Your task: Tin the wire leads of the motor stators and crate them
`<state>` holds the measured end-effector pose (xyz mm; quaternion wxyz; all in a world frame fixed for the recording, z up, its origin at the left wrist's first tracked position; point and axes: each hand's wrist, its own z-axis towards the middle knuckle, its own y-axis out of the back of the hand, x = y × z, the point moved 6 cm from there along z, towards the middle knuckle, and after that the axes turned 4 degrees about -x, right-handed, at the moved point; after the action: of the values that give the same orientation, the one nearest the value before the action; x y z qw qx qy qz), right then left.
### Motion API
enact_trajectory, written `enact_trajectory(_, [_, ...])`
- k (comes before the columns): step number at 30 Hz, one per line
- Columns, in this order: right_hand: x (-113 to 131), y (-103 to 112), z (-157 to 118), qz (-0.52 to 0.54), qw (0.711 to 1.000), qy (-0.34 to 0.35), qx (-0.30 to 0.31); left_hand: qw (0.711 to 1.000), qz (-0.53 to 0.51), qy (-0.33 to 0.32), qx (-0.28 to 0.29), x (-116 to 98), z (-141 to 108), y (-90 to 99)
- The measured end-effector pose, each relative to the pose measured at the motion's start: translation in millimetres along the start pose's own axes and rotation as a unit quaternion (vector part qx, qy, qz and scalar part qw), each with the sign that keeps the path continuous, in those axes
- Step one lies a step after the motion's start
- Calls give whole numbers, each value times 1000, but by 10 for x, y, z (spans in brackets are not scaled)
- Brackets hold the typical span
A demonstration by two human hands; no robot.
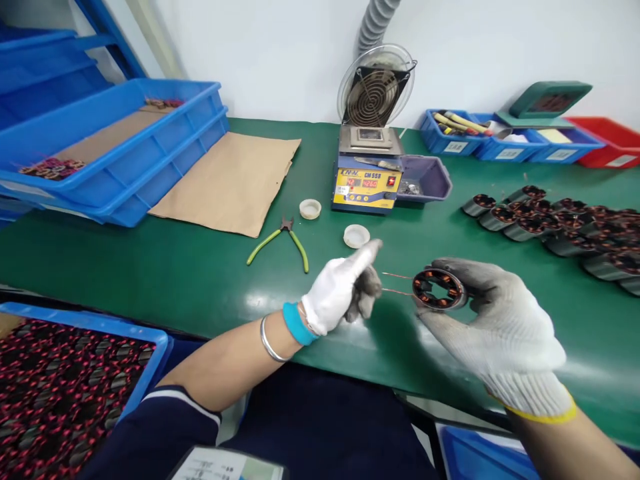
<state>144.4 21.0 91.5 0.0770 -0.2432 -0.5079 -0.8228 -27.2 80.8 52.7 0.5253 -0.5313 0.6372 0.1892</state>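
Note:
My right hand (493, 320), in a white and grey glove, grips a round motor stator (439, 289) between thumb and fingers. Its copper coils face up, and two thin copper wires (397, 291) stick out to the left. My left hand (345, 287), also gloved, is beside the wire ends with its index finger stretched and the other fingers curled; whether it pinches anything is hidden. Green-handled pliers (287, 227) lie spread on the green table (210, 267). Two small white round dishes, one (357, 236) nearer and one (311, 209) farther, stand behind my left hand.
A yellow and blue solder pot unit (364, 189) stands at the back, a purple tray (425, 179) beside it. Several stators (525, 228) stand at the right. Blue bins (115, 153) and cardboard (233, 180) are at the left; a full blue crate (160, 347) is at lower left.

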Motion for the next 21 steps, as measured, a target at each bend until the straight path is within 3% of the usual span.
enact_trajectory(2, [1, 20, 9, 4, 1000, -5, -8, 993, -22, -68, -90, -68, -16, 69])
enact_trajectory(3, [7, 26, 13, 1, 1000, -3, -10, 989, -22, -93, -109, -89, -30, 69])
enact_trajectory(8, [39, 48, 96, -39, 999, -20, -10, 989, -11, -127, -77, -90, -43, -37])
enact_trajectory(12, [50, -24, 367, -115, 989, -90, 13, 984, -27, -120, -126, 18, 0, 28])
enact_trajectory(14, [117, -141, 573, -143, 986, -75, 27, 989, -4, -104, -109, 130, 12, 0])
enact_trajectory(16, [201, -300, 766, -153, 986, -40, 48, 992, 88, -81, -50, 269, 4, -91])
enact_trajectory(18, [262, -459, 898, -159, 984, -14, 77, 973, 215, -77, 3, 387, -32, -179])
enact_trajectory(21, [301, -637, 971, -182, 974, 10, 133, 938, 324, -115, 29, 431, -92, -244])
